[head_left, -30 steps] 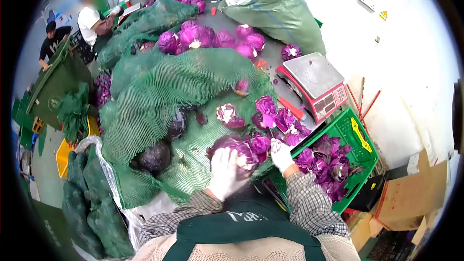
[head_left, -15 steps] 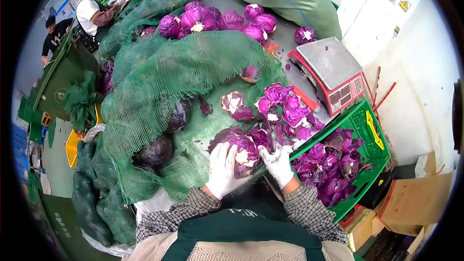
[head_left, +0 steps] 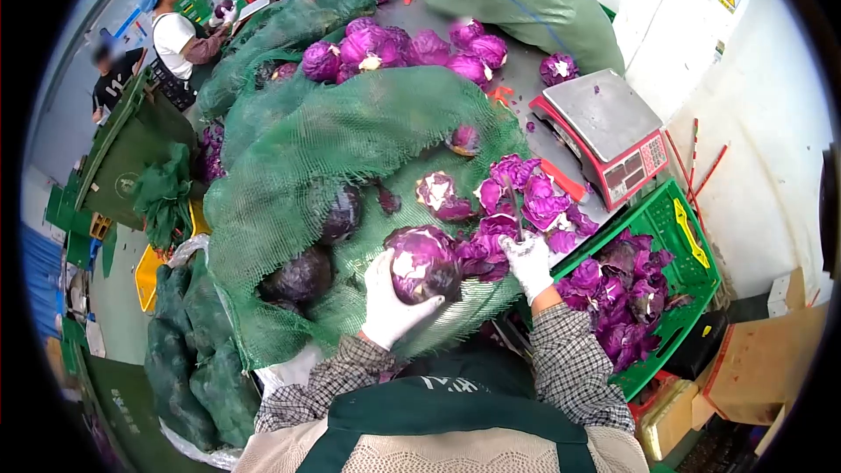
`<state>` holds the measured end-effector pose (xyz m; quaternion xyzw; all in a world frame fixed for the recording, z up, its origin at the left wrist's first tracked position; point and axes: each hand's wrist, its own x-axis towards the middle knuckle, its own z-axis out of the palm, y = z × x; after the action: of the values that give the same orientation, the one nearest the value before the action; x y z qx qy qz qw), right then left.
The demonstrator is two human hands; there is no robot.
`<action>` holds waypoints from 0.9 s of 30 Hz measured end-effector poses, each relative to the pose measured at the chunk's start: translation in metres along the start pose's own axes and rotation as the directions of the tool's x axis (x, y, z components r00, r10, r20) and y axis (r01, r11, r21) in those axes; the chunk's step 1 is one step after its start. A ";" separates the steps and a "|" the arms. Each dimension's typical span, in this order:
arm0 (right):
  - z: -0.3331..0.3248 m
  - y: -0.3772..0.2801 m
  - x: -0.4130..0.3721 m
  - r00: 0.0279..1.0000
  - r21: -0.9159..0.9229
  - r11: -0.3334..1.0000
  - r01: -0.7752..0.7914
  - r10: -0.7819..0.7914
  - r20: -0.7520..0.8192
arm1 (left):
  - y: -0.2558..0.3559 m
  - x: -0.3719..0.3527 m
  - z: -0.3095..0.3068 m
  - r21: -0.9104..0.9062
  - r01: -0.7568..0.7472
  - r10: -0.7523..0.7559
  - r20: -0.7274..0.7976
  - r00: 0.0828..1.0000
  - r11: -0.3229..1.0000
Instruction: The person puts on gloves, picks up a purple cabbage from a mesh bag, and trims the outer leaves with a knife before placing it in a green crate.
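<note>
A round red cabbage [head_left: 424, 264] rests in my gloved left hand [head_left: 391, 305], whose thumb and fingers curve round its lower left side. My gloved right hand [head_left: 529, 264] is closed on a knife [head_left: 517, 213], its narrow blade pointing away from me over the cut leaves. Loose purple leaves [head_left: 491, 243] lie between the two hands. Beyond the held cabbage, a trimmed piece with a pale cut face [head_left: 435, 190] sits on the green mesh sack [head_left: 350, 136]. Two dark cabbages [head_left: 300, 275] lie partly inside the sack, left of my left hand.
On my right stands a green crate [head_left: 670, 333] filled with purple leaves, below a red weighing scale [head_left: 604, 127]. Several cabbages [head_left: 372, 45] are piled at the back. Two people [head_left: 175, 35] stand at the far left near a green bin [head_left: 131, 158]. Cardboard boxes [head_left: 758, 368] sit lower right.
The held cabbage has turned, so its pale cut base no longer faces the knife. My right hand and the knife have moved right, away from the cabbage. The camera view has shifted slightly.
</note>
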<state>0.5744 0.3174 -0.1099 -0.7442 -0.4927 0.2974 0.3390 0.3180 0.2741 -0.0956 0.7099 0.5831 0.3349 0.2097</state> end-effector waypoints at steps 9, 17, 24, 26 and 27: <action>-0.100 0.035 -0.017 0.914 0.411 0.910 -0.057 0.213 -0.345 | -0.011 0.030 0.003 -0.152 0.157 -0.139 0.126 0.982 0.976; -0.112 0.028 -0.061 0.990 0.173 0.981 0.083 -0.061 -0.130 | 0.053 0.068 -0.018 0.338 -0.213 0.026 0.481 0.876 0.917; -0.008 -0.007 -0.084 0.975 0.071 0.974 0.216 -0.218 0.032 | 0.060 0.064 0.017 0.226 -0.530 0.436 0.358 0.826 0.817; -0.001 0.011 -0.084 0.873 -0.155 0.860 0.486 -0.486 0.041 | 0.068 0.063 0.022 0.217 -0.516 0.415 0.381 0.826 0.829; 0.001 0.010 -0.085 0.879 -0.172 0.863 0.474 -0.474 0.048 | 0.073 0.062 0.023 0.213 -0.506 0.401 0.392 0.828 0.836</action>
<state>0.5508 0.2354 -0.1094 -0.6272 -0.6857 0.1610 0.3325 0.3913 0.3196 -0.0469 0.8987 0.3962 0.1559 0.1050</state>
